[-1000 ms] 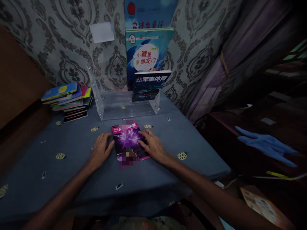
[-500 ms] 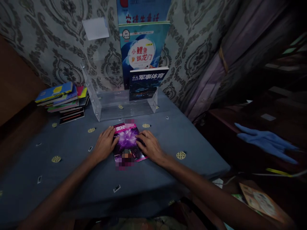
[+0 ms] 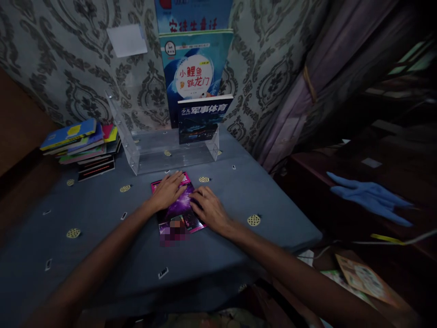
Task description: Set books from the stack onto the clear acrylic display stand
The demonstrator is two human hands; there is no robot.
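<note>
A purple and pink book [image 3: 178, 208] lies face up on the blue tablecloth. My left hand [image 3: 169, 191] rests flat across its upper part with the fingers stretched out, covering most of the title. At the book's right edge, my right hand [image 3: 210, 209] touches the cover with slightly bent, parted fingers. Just behind the book stands a clear acrylic rack [image 3: 170, 162]. A dark blue book [image 3: 201, 120] leans upright in the rack's right part.
Taller books stand against the patterned wall, among them a blue-green one [image 3: 196, 59]. To the left is a stack of books [image 3: 83, 146]. A blue glove [image 3: 370, 196] lies on a dark surface at right, above an orange book [image 3: 367, 278] lower down.
My left hand has moved from the book's left edge up onto its cover. My right hand stays at the right edge. The whole view has shifted slightly.
</note>
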